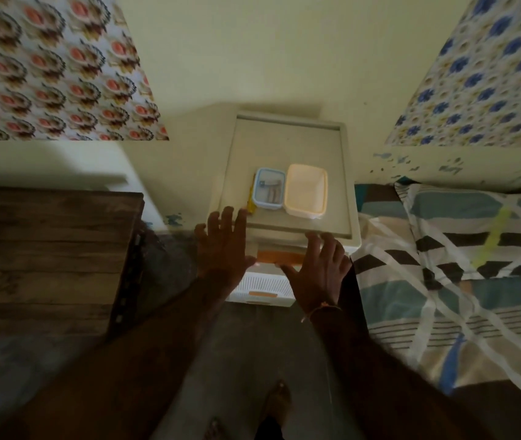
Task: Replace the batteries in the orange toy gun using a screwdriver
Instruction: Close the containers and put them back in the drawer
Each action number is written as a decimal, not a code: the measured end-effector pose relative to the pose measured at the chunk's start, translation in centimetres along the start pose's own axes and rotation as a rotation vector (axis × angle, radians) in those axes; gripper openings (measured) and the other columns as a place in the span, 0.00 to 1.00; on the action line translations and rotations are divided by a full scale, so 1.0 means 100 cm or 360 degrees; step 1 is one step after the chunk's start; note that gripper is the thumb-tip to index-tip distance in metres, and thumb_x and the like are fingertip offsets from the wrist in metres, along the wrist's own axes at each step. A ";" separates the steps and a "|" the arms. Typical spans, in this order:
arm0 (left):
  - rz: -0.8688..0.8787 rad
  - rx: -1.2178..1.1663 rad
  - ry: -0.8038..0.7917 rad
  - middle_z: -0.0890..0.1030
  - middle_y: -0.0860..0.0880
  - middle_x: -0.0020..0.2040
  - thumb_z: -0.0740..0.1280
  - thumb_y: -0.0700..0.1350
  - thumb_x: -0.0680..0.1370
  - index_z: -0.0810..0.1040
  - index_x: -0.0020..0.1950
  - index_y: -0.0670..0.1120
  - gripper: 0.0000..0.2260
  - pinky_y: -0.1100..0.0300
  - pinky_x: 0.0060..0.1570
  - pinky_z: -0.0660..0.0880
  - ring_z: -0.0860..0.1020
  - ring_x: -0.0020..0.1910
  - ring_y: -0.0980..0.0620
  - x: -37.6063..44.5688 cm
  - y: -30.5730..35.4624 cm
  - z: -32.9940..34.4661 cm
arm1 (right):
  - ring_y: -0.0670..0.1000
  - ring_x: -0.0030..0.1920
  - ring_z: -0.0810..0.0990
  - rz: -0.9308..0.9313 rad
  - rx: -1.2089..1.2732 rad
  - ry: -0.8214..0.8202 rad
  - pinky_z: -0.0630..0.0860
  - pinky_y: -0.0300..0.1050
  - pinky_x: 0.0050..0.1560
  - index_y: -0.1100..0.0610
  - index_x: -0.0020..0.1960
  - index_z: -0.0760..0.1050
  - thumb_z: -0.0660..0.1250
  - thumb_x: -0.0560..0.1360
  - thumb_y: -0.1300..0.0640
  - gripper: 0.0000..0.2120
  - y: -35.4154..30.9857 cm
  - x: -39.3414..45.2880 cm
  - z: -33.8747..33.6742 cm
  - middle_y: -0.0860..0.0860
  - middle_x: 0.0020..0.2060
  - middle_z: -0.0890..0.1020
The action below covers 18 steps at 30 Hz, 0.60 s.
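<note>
A white plastic drawer cabinet (pixel 287 144) stands against the wall between a wooden table and a bed. On its top sit a small clear box with a blue rim (pixel 268 188) holding small items and a cream tub (pixel 306 189). A thin yellow object (pixel 250 207) lies beside the blue box. My left hand (pixel 221 246) is spread flat near the cabinet's front left corner. My right hand (pixel 317 271) is spread over the front of the top drawer with the orange handle (pixel 279 257). No toy gun shows.
A dark wooden table (pixel 46 258) is on the left, a bed with a striped cover (pixel 452 265) on the right. A lower drawer with an orange handle (pixel 262 289) sits below. My feet stand on the grey floor (pixel 246 360).
</note>
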<state>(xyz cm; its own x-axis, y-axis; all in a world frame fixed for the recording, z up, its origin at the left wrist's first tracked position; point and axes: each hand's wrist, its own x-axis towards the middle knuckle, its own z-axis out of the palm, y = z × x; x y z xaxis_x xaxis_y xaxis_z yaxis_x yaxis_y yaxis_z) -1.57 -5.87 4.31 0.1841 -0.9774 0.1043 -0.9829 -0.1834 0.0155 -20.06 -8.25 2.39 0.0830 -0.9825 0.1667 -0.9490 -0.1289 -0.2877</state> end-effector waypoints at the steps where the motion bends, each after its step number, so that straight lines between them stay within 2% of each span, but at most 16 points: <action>1: 0.0009 -0.0022 0.0004 0.73 0.40 0.69 0.75 0.65 0.60 0.70 0.73 0.46 0.45 0.36 0.62 0.70 0.73 0.66 0.36 0.000 0.000 0.001 | 0.59 0.63 0.68 -0.0005 0.0020 0.0003 0.68 0.62 0.59 0.51 0.65 0.65 0.74 0.61 0.36 0.40 0.002 0.000 -0.001 0.55 0.64 0.69; 4: -0.0021 -0.0197 -0.0065 0.67 0.42 0.73 0.72 0.66 0.65 0.63 0.76 0.48 0.45 0.37 0.66 0.65 0.66 0.70 0.38 0.000 0.004 -0.003 | 0.57 0.62 0.69 -0.0049 0.0097 0.0092 0.68 0.59 0.58 0.52 0.64 0.67 0.70 0.64 0.34 0.35 0.004 0.001 -0.008 0.55 0.62 0.70; 6: -0.0105 -0.0391 -0.0085 0.64 0.45 0.74 0.66 0.67 0.71 0.57 0.78 0.50 0.41 0.43 0.68 0.64 0.64 0.71 0.42 0.013 0.007 -0.015 | 0.56 0.60 0.70 0.0000 0.0305 0.0179 0.68 0.56 0.57 0.54 0.63 0.69 0.66 0.69 0.36 0.30 0.006 0.017 -0.019 0.54 0.60 0.72; 9: -0.0299 -0.0716 -0.0129 0.67 0.45 0.70 0.67 0.56 0.77 0.57 0.78 0.48 0.34 0.49 0.65 0.66 0.67 0.67 0.44 0.043 0.014 -0.033 | 0.56 0.60 0.72 0.0276 0.0766 0.0101 0.72 0.55 0.59 0.56 0.64 0.68 0.65 0.74 0.41 0.25 0.007 0.056 -0.032 0.56 0.60 0.73; 13: -0.0415 -0.0746 -0.0430 0.66 0.43 0.67 0.68 0.47 0.76 0.58 0.76 0.48 0.31 0.46 0.64 0.68 0.66 0.68 0.41 0.074 0.024 -0.038 | 0.55 0.56 0.77 0.0741 0.1134 -0.0173 0.70 0.43 0.53 0.61 0.61 0.74 0.68 0.74 0.46 0.22 0.003 0.111 -0.036 0.55 0.54 0.78; 14: -0.0436 -0.0731 -0.0480 0.66 0.42 0.66 0.68 0.46 0.76 0.59 0.74 0.47 0.30 0.45 0.63 0.69 0.66 0.67 0.40 0.080 0.026 -0.037 | 0.56 0.54 0.78 0.0794 0.1205 -0.0269 0.72 0.43 0.51 0.63 0.58 0.77 0.69 0.74 0.47 0.22 0.003 0.119 -0.032 0.55 0.50 0.80; 16: -0.0457 -0.0720 -0.0537 0.67 0.41 0.65 0.66 0.44 0.76 0.60 0.74 0.47 0.28 0.44 0.62 0.71 0.68 0.66 0.39 0.091 0.030 -0.036 | 0.61 0.49 0.82 0.0829 0.1280 -0.0386 0.78 0.50 0.50 0.65 0.51 0.81 0.71 0.72 0.46 0.21 0.003 0.131 -0.023 0.59 0.45 0.83; 18: -0.0459 -0.0697 -0.0575 0.67 0.40 0.66 0.64 0.40 0.78 0.58 0.75 0.46 0.27 0.45 0.63 0.70 0.68 0.67 0.39 0.099 0.031 -0.035 | 0.63 0.46 0.82 0.0832 0.1248 -0.0442 0.80 0.55 0.49 0.67 0.49 0.81 0.72 0.71 0.48 0.21 0.005 0.138 -0.017 0.63 0.44 0.83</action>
<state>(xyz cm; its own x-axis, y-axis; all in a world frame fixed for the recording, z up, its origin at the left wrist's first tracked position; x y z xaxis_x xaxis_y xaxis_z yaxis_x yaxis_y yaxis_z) -2.78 -15.73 8.89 0.3561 -0.8831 -0.3055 -0.7902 -0.4591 0.4060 -19.90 -21.62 6.19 -0.1262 -0.9247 -0.3591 -0.4236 0.3775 -0.8234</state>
